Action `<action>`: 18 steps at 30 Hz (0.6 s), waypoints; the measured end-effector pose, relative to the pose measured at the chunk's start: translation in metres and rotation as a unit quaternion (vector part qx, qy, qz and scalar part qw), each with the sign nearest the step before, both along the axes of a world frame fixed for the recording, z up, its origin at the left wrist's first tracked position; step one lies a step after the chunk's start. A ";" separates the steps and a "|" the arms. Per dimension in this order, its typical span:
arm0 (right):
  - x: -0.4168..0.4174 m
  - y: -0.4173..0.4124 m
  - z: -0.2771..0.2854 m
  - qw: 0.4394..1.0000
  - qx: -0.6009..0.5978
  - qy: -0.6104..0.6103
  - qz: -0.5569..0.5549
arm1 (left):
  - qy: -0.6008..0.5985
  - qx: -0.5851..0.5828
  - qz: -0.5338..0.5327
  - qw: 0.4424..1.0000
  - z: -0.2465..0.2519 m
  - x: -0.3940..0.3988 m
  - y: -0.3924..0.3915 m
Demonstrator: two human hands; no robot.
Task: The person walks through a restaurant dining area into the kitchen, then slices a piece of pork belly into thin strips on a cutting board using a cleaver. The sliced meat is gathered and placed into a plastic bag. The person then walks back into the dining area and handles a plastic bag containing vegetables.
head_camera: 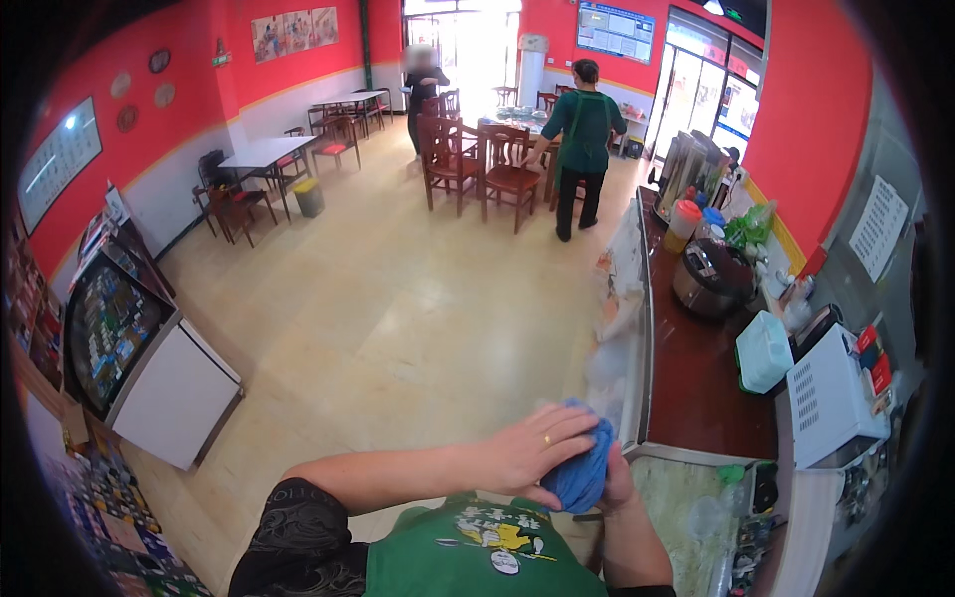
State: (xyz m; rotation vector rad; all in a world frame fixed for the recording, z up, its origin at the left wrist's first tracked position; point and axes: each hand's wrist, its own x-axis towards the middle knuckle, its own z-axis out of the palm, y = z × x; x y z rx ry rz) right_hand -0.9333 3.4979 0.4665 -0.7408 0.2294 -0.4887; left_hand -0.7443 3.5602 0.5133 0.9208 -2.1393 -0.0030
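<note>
A bunched blue cloth is held in front of my green apron, between both hands. My left hand, with a ring on one finger, lies over its near left side with the fingers wrapped across the top. My right hand grips the cloth from the right, its fingers partly hidden behind it. Just to the right stands the corner of a dark red counter.
A rice cooker, a pale green plastic container and a white appliance line the right. A display fridge stands left. Ahead, a person in a green apron is beside wooden chairs; another person stands farther back.
</note>
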 end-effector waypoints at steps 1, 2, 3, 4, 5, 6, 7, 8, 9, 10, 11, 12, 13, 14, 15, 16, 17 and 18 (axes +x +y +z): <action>0.000 -0.001 -0.007 0.992 -0.081 0.037 0.084 | 0.010 -0.032 -0.003 0.999 0.003 -0.001 0.000; 0.000 -0.006 -0.020 0.970 -0.162 0.073 0.166 | -0.014 -0.002 -0.003 1.000 -0.002 -0.005 -0.005; -0.001 -0.008 -0.028 0.933 -0.241 0.108 0.245 | -0.037 0.027 -0.004 0.999 -0.005 -0.007 -0.008; 0.005 0.000 -0.006 0.945 -0.176 0.122 0.248 | -0.088 0.128 -0.024 0.988 0.000 -0.009 -0.008; 0.002 -0.003 -0.013 0.933 -0.200 0.160 0.254 | -0.137 0.227 -0.043 0.963 0.010 -0.011 -0.008; -0.004 -0.008 -0.021 0.917 -0.225 0.198 0.263 | -0.182 0.322 -0.059 0.927 0.017 -0.014 -0.007; -0.009 -0.012 -0.024 0.899 -0.249 0.237 0.271 | -0.174 0.316 -0.073 0.930 0.016 -0.016 -0.010; -0.014 -0.016 -0.025 0.897 -0.267 0.240 0.257 | -0.166 0.310 -0.088 0.932 0.012 -0.017 -0.016; -0.016 -0.019 -0.025 0.896 -0.283 0.241 0.243 | -0.160 0.307 -0.101 0.933 0.007 -0.017 -0.021; -0.020 -0.022 -0.025 0.895 -0.298 0.241 0.230 | -0.139 0.314 -0.113 0.932 0.004 -0.017 -0.026; -0.028 -0.024 -0.028 0.904 -0.281 0.248 0.204 | -0.119 0.321 -0.124 0.931 0.000 -0.015 -0.031; -0.042 -0.027 -0.034 0.913 -0.264 0.259 0.175 | -0.098 0.325 -0.140 0.930 -0.006 -0.014 -0.040; -0.057 -0.031 -0.039 0.920 -0.248 0.266 0.148 | -0.099 0.327 -0.049 0.938 -0.027 -0.003 -0.049; -0.077 -0.038 -0.046 0.927 -0.198 0.290 0.130 | -0.099 0.325 0.040 0.940 -0.061 0.015 -0.059; -0.104 -0.046 -0.053 0.930 -0.147 0.319 0.106 | -0.094 0.319 0.123 0.935 -0.083 0.024 -0.064; -0.132 -0.050 -0.059 0.923 -0.161 0.348 0.020 | -0.043 0.298 0.166 0.939 -0.088 0.031 -0.062; -0.162 -0.053 -0.068 0.909 -0.176 0.372 -0.064 | 0.008 0.276 0.211 0.938 -0.094 0.043 -0.054; -0.194 -0.062 -0.087 0.864 -0.185 0.452 -0.124 | 0.010 0.292 0.231 0.928 -0.122 0.062 -0.047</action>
